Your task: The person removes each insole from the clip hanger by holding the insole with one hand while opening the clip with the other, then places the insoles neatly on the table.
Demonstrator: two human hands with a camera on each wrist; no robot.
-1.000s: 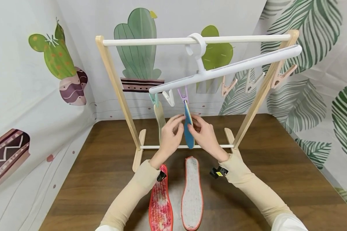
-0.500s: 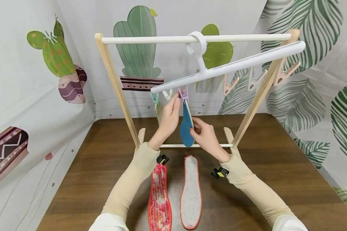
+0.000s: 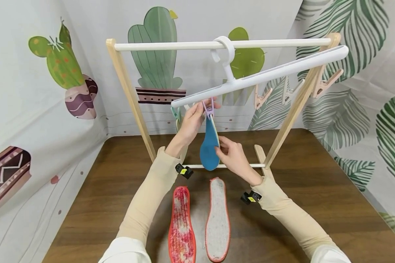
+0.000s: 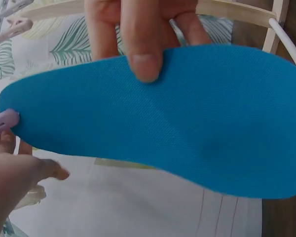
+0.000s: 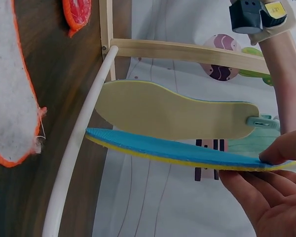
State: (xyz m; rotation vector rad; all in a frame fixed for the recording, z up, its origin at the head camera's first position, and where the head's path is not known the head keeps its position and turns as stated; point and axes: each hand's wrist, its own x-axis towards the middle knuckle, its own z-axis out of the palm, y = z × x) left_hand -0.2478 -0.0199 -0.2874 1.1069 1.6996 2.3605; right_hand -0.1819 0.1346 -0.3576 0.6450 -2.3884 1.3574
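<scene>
A blue insole [image 3: 209, 146] with a yellowish edge hangs from a purple clothespin [image 3: 209, 109] under the sloping white hanger [image 3: 260, 76]. My left hand [image 3: 191, 122] is up at this clothespin, its fingers reaching behind and round it. Lower down, my right hand [image 3: 232, 151] pinches the insole's edge, the thumb [image 4: 145, 64] on the blue face and the other fingers behind. Beside it a beige insole [image 5: 172, 111] hangs from a mint clothespin [image 5: 263, 122], mostly covered by my left hand in the head view.
A red patterned insole [image 3: 181, 226] and a grey one with red trim [image 3: 218, 223] lie on the brown table [image 3: 276, 233]. The wooden rack [image 3: 131, 95] carries the hanger on its white top bar [image 3: 171, 46]. Several other clothespins [image 3: 261, 98] hang at the right.
My left hand has moved up from beside the blue insole to the purple clothespin. The blue insole has turned its face more towards me. My right hand stays at its edge.
</scene>
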